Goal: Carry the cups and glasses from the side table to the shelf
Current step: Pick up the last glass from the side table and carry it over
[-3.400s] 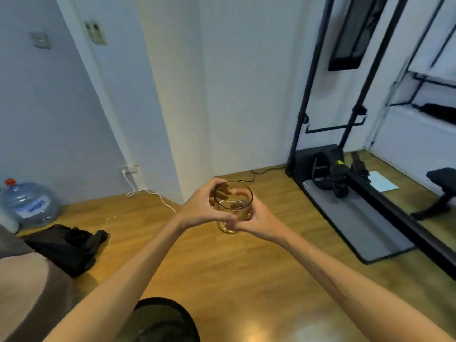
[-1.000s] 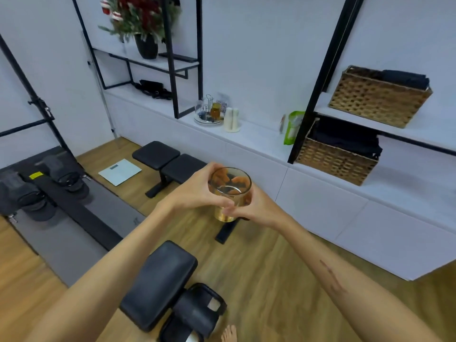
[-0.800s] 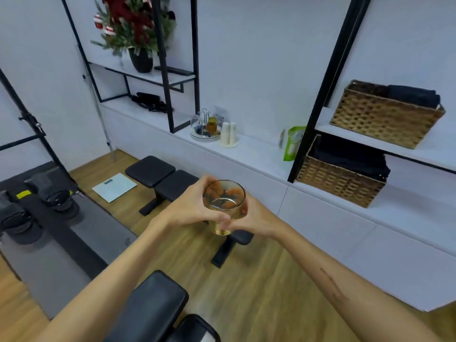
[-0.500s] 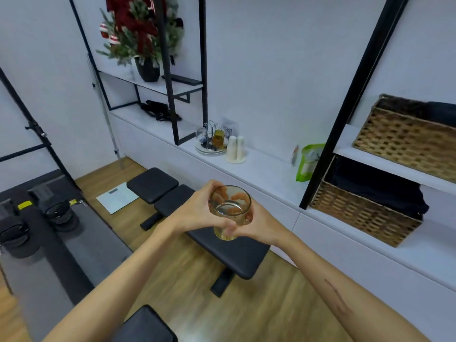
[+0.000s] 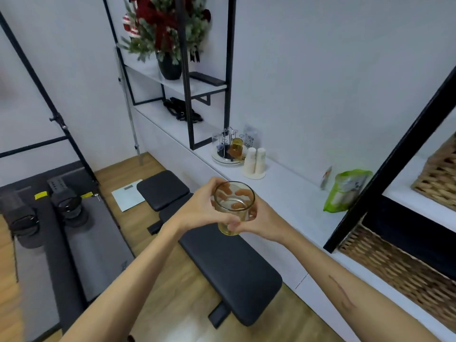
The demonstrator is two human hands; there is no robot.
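An amber-tinted drinking glass (image 5: 233,201) is held upright in front of me, above a black bench. My left hand (image 5: 203,208) grips its left side and my right hand (image 5: 262,219) grips its right side, fingers curled round it. Ahead runs the long white shelf (image 5: 291,191). On it stands a round tray with a glass rack (image 5: 228,149) holding an amber glass and clear glasses. Two stacks of white paper cups (image 5: 255,160) stand beside the tray.
A black padded bench (image 5: 222,260) lies between me and the shelf. A green bag (image 5: 345,191) and wicker baskets (image 5: 399,270) sit to the right, behind a black frame post (image 5: 392,159). A potted plant (image 5: 167,33) is on an upper shelf. Gym mat and scale lie left.
The view has swung from a bare corner to the shelf wall and closed in on it. Both hands keep the same hold on the glass.
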